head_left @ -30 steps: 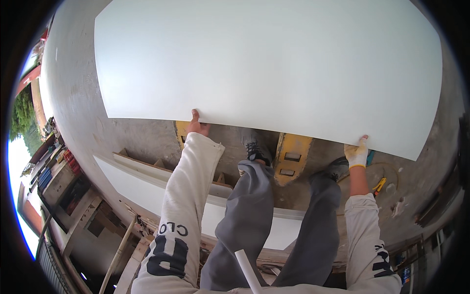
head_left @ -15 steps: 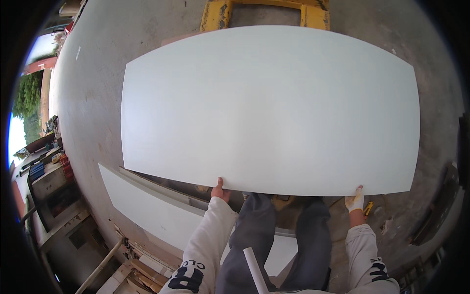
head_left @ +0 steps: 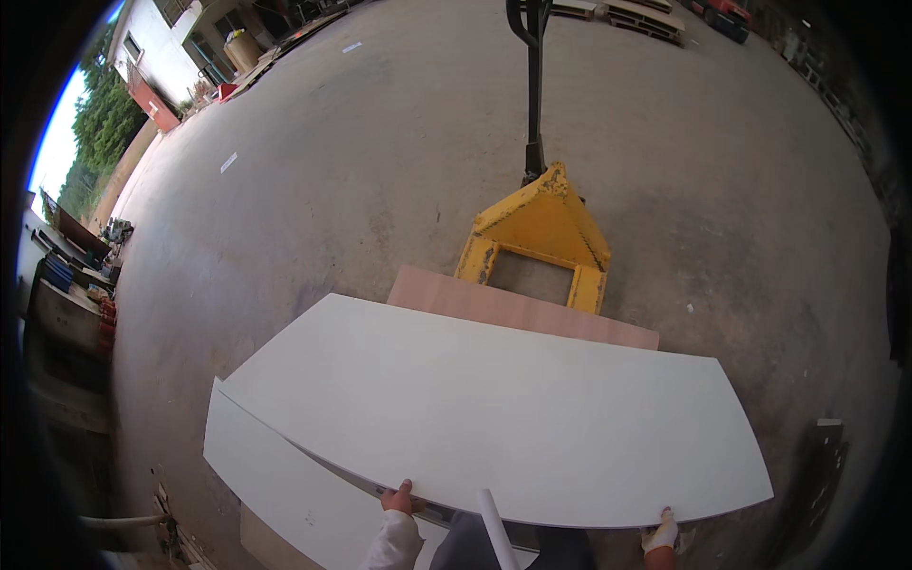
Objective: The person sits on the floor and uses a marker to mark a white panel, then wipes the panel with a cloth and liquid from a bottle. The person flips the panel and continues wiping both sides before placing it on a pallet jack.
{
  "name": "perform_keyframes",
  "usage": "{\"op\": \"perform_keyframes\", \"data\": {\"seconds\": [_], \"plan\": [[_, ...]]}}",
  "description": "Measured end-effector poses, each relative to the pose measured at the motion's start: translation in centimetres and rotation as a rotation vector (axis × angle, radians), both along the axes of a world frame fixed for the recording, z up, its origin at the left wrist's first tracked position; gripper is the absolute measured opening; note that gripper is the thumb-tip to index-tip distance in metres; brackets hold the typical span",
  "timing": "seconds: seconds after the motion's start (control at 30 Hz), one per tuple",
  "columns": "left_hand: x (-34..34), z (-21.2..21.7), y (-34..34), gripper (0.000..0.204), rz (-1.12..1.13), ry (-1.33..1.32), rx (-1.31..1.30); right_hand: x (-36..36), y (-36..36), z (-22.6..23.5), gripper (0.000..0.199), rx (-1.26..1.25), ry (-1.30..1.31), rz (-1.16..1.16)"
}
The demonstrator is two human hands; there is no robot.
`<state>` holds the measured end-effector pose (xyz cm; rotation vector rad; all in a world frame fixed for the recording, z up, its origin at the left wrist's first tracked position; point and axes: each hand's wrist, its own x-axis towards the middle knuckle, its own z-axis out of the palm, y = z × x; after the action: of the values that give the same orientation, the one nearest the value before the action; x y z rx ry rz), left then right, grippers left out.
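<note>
A large white panel [head_left: 532,418] spreads across the lower middle of the head view, its near edge toward me. My left hand [head_left: 401,498] is closed on that edge, thumb on top and fingers beneath. Farther right along the same edge, my right hand [head_left: 659,534], in a pale glove, grips it the same way. A second white panel [head_left: 275,475] lies at the lower left, partly under the first one's left part. Beyond the far edge shows a reddish-brown board [head_left: 513,309].
A yellow pallet jack [head_left: 546,223] with a black handle [head_left: 535,95] stands past the boards. Pallets [head_left: 644,21] lie at the far back. Dark lengths of material [head_left: 812,484] rest on the right. A white tube [head_left: 497,532] rises near my legs.
My view has tipped up, bringing the pallet jack's body and handle into sight. The held panel now sits lower and slants across the view, and the reddish-brown board shows more beyond it.
</note>
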<state>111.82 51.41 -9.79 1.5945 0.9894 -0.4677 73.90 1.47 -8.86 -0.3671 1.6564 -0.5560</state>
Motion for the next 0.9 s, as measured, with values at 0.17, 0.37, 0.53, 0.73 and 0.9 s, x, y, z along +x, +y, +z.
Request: {"op": "perform_keyframes", "data": {"seconds": [0.17,0.37,0.53,0.73,0.9], "plan": [[8.6,13.6,-5.5,0.037,-0.133,-0.148,0.173,5.7,-1.0,11.2,0.022,0.035,0.139,-0.011],[20.8,22.0,-12.0,0.041,-0.571,-0.161,0.187,12.8,-5.9,16.7,0.018,-0.234,0.069,0.077],[26.9,22.7,-16.1,0.046,-0.54,-0.268,0.135,20.6,-9.3,17.5,0.022,-0.183,0.094,0.08],[30.2,23.8,-19.3,0.046,-0.518,-0.08,0.02,25.8,-12.1,16.8,0.035,-0.286,0.398,0.06],[30.1,24.2,-18.5,0.049,-0.535,-0.066,0.032,27.9,-11.4,18.6,0.036,-0.262,0.443,-0.152]]}}
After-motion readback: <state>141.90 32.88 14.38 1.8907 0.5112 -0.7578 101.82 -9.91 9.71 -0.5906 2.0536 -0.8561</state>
